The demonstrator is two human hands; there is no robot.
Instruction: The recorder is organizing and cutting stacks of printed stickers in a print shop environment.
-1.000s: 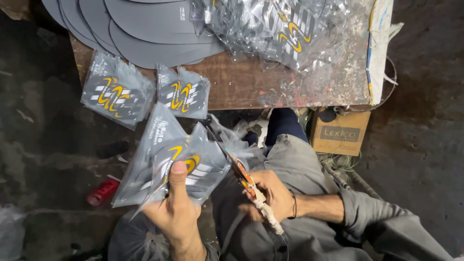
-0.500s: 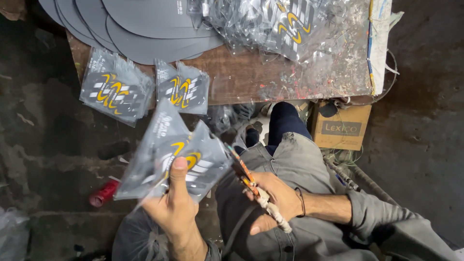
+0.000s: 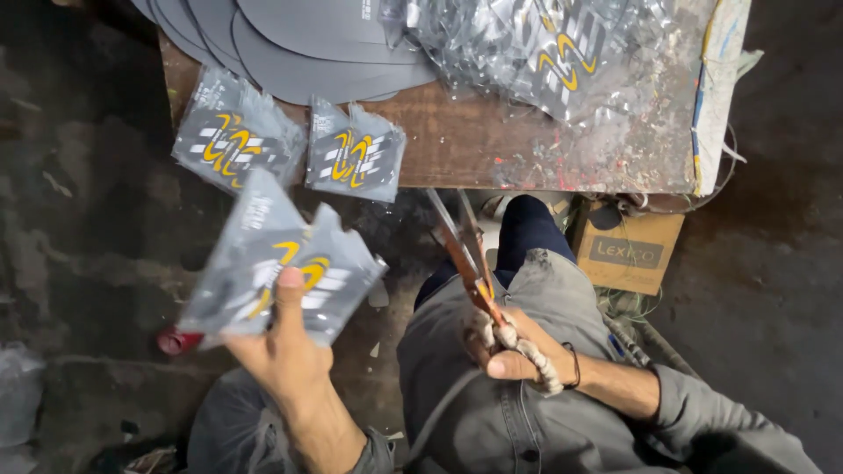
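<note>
Worn wooden surface (image 3: pixel 457 145) over dark floor. Left hand (image 3: pixel 277 351) pinches a grey printed pouch (image 3: pixel 281 263), thumb on top; right hand (image 3: pixel 518 347) grips scissors (image 3: pixel 470 254), blades parted.

Item count, taken against the wooden counter (image 3: pixel 457 145)

Two hands: left hand (image 3: pixel 281 355), right hand (image 3: pixel 518 351). One pair of scissors (image 3: pixel 470 259) below the counter's near edge. Two printed packets (image 3: pixel 237 140) (image 3: pixel 356 158) overhanging that edge; one packet (image 3: pixel 281 272) held below it. One heap of clear-wrapped packets (image 3: pixel 544 44) on the counter's far side, number uncountable. Several overlapping grey discs (image 3: pixel 307 35), at least four. One cardboard box (image 3: pixel 625 253) beneath.
</note>
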